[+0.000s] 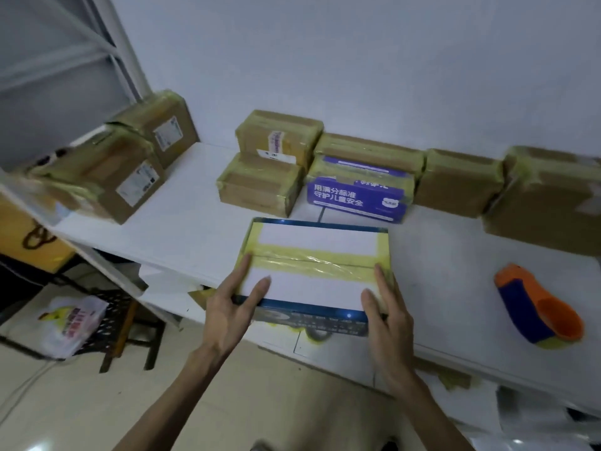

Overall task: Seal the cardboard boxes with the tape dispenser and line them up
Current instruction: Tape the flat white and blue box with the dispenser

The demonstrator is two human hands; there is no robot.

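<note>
A white-topped box with blue sides (317, 242) lies at the front edge of the white table (182, 229), with yellowish tape along its centre seam and borders. My left hand (232, 307) rests on its near left corner with straight fingers on top. My right hand (387, 307) lies flat against its right end, fingers straight. The orange and blue tape dispenser (536, 307) lies on the table to the right, apart from both hands. Several taped brown boxes (260, 187) and a purple printed box (357, 196) stand along the wall behind.
More taped boxes (130, 170) are stacked at the left on a shelf corner. A large brown box (546, 203) sits at the far right. Below the table, a black stool holds a plastic bag (73, 323). A metal shelf frame (123, 53) rises at upper left.
</note>
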